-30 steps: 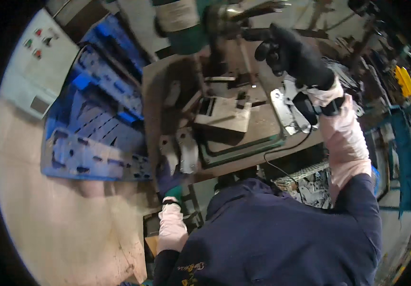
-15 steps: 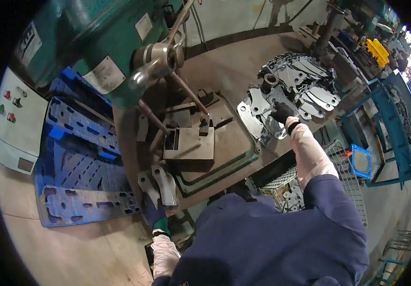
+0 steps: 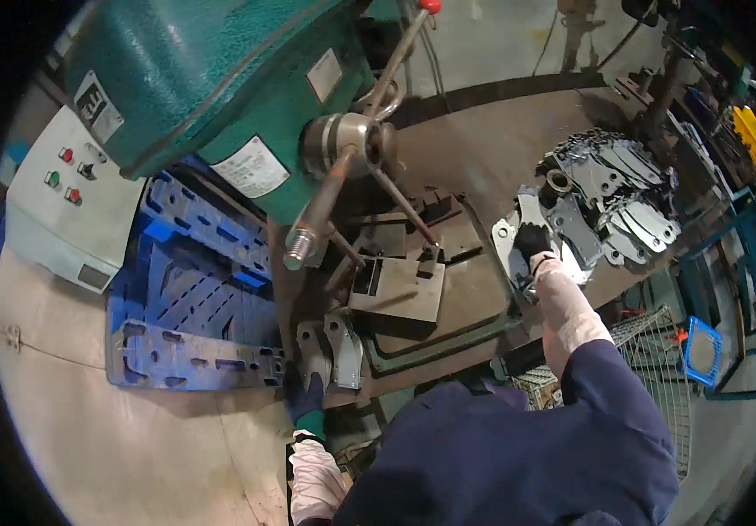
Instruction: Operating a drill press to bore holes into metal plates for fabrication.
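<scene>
My left hand (image 3: pixel 305 401), in a dark glove with a green cuff, is closed on the near end of a flat grey metal plate (image 3: pixel 313 349) at the bench's front edge; its thumb lies over the plate. Beside that plate, a second metal plate (image 3: pixel 344 351) rests on the bench. My right hand (image 3: pixel 533 243), in a black glove, reaches onto loose metal plates (image 3: pixel 576 226) at the right. Its fingers touch a pale plate there, but their grip is hidden. A metal ring (image 3: pixel 558 181) sits on the plates just beyond this hand.
Between my hands stands a fixture block (image 3: pixel 400 289) under a green drill press (image 3: pixel 211 79) with a spoked handle (image 3: pixel 351 145). Blue pallets (image 3: pixel 198 355) and a control box (image 3: pixel 71 197) stand left. A wire basket (image 3: pixel 658 368) is below right, near a heap of plates (image 3: pixel 610 162).
The view has turned, so the scene sits further right and lower. My right hand has moved left across the plates, relative to the ring. My left hand stays at the same plate.
</scene>
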`<action>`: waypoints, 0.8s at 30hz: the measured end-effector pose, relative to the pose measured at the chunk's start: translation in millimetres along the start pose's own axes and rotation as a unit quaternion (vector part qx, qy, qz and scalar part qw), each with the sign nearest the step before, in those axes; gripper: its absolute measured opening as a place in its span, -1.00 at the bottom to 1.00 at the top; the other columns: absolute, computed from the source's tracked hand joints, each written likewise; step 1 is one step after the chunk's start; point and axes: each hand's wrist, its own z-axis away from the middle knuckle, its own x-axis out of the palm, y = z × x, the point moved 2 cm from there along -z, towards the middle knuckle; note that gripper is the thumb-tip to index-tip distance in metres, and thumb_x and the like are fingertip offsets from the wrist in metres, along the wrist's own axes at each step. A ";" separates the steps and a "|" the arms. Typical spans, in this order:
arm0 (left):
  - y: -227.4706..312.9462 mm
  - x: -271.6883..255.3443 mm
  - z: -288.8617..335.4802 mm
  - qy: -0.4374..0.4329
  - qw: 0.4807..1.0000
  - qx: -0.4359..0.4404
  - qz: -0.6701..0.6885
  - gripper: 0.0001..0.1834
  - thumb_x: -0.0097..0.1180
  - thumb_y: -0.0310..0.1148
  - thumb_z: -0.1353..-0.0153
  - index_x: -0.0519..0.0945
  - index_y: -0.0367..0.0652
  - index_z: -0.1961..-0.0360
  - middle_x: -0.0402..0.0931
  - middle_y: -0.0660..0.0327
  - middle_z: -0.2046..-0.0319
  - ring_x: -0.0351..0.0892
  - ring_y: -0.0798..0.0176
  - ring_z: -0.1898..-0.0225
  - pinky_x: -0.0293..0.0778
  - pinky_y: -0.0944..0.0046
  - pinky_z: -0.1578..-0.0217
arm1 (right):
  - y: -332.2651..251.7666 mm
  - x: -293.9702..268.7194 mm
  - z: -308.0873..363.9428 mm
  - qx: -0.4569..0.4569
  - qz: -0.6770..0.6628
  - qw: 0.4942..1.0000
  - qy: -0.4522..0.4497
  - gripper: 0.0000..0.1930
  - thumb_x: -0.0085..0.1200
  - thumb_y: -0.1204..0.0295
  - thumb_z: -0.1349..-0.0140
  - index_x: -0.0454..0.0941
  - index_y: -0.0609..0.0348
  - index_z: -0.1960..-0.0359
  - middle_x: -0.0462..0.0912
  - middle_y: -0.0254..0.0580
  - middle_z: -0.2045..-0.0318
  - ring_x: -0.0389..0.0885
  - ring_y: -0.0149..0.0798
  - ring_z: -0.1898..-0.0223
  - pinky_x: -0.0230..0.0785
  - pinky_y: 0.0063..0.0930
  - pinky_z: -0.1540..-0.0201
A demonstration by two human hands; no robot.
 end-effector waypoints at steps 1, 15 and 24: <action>-1.1 -2.4 -0.3 0.005 0.999 -0.034 0.010 -0.19 0.07 0.06 -0.14 0.14 -0.01 -0.37 0.15 0.05 -0.33 0.14 -0.03 -0.32 0.07 0.11 -0.30 | 0.9 -2.0 -3.1 0.003 -0.004 1.000 0.011 -0.65 -0.05 0.40 -0.08 0.47 0.17 0.06 0.59 -0.08 0.36 0.60 -0.04 0.33 0.37 -0.07 0.30; 90.3 -7.9 -4.1 0.048 0.964 0.190 0.178 -0.36 0.18 -0.16 -0.15 0.35 -0.17 -0.23 0.35 -0.01 -0.18 0.32 0.04 -0.22 0.28 0.13 -0.18 | 143.4 -175.0 -29.7 0.104 -0.499 0.857 0.079 -0.73 0.01 0.30 -0.17 0.60 0.27 0.27 0.63 -0.09 0.49 0.66 -0.23 0.50 0.48 -0.40 0.50; 246.6 -51.9 39.1 -0.079 0.875 0.413 0.237 -0.22 0.28 -0.14 -0.07 0.27 -0.09 -0.30 0.18 -0.02 -0.29 0.19 -0.05 -0.29 0.21 0.06 -0.23 | 1.1 -311.4 29.7 -0.001 -0.780 0.572 -0.254 -0.75 -0.05 0.34 -0.24 0.57 0.31 0.29 0.56 -0.10 0.42 0.61 -0.22 0.43 0.56 -0.38 0.46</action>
